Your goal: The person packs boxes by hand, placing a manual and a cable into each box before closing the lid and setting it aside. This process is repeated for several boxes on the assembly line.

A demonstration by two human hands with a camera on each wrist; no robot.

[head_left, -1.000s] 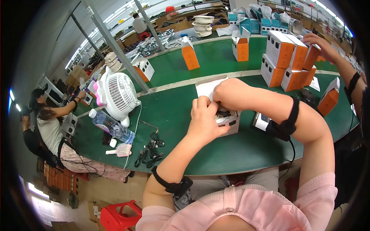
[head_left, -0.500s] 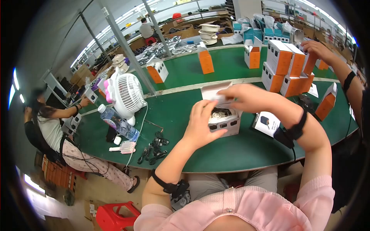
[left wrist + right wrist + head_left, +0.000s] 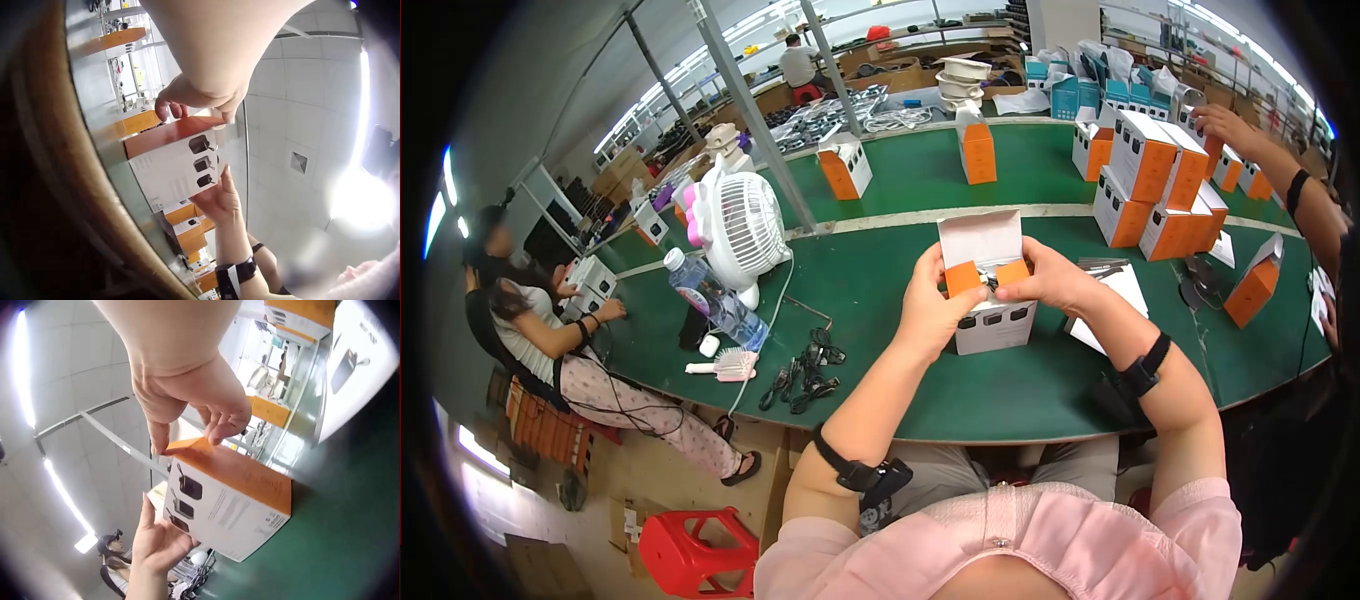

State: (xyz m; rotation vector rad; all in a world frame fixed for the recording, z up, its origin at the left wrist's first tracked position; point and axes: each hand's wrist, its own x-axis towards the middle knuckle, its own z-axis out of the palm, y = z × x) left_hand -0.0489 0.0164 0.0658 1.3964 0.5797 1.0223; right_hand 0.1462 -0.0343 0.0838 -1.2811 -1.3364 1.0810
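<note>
Both hands are gripping the box: the left hand (image 3: 932, 302) and the right hand (image 3: 1055, 277) pinch its upper sides, one at each orange side flap, with the thumbs over the opening. The white box (image 3: 996, 330) stands upright on the green table (image 3: 970, 405), and its white lid (image 3: 982, 240) is raised at the back. Near it, at the right forearm, lie white papers (image 3: 1128, 292). Farther right are stacked boxes (image 3: 1140, 165). On the left side are black cables (image 3: 808, 372), a hairbrush (image 3: 728, 366), a bottle (image 3: 718, 305) and a white fan (image 3: 745, 225).
</note>
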